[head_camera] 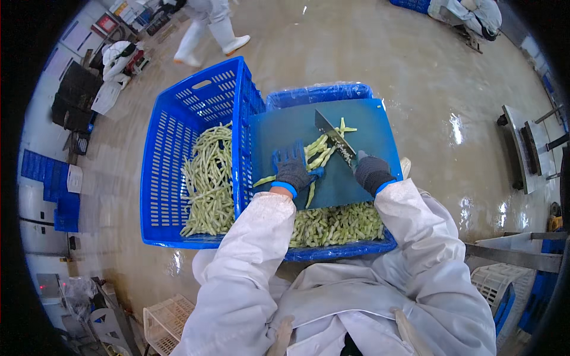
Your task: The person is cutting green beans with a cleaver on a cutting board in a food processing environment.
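Note:
Across a blue tub (320,94) lies a dark teal cutting board (365,178). My right hand (373,172), in a dark knit glove, grips the handle of a broad-bladed kitchen knife (335,135); small pale bits stick to its blade. Several green bean pods (318,153) lie together on the board between the blade and my left hand (291,167). That hand, also gloved, rests palm down with fingers spread, its thumb over a single pod (311,194). Beyond the knife is a small cluster of pods (345,128). Cut bean pieces (336,224) fill the tub's near end.
A tall blue perforated crate (167,178) holding whole beans (209,182) adjoins the board's left side. A person in white boots (222,35) stands on the wet floor ahead. Other workers sit at far left and far right. A metal cart (521,149) stands right; a pale crate (169,322) lies lower left.

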The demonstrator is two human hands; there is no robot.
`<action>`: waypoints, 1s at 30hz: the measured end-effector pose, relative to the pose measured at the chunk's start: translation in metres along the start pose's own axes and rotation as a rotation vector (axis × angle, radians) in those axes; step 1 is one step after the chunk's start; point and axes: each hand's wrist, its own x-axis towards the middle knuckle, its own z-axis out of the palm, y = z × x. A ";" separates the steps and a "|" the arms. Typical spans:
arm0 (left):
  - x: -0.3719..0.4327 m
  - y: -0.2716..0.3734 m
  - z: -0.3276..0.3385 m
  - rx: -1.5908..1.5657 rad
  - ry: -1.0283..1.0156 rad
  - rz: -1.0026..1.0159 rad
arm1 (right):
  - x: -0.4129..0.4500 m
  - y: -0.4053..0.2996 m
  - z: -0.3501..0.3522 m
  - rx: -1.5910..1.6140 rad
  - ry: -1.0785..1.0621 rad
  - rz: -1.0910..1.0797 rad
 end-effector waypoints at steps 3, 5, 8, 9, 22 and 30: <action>0.002 0.001 -0.001 0.001 -0.003 0.006 | 0.007 0.008 0.005 0.027 0.031 -0.017; 0.004 -0.004 -0.001 0.003 0.010 -0.002 | -0.006 0.005 0.003 0.034 0.081 -0.019; -0.002 -0.006 -0.003 -0.091 -0.148 -0.028 | -0.037 -0.013 -0.026 0.046 0.103 -0.061; 0.000 -0.004 -0.005 -0.064 -0.133 -0.030 | -0.041 -0.016 -0.034 0.050 0.105 -0.100; -0.006 0.002 -0.010 -0.027 -0.050 -0.005 | -0.034 -0.027 0.013 0.026 -0.026 -0.044; -0.028 0.002 -0.020 -0.039 -0.100 -0.071 | -0.080 -0.021 -0.009 0.207 0.201 -0.101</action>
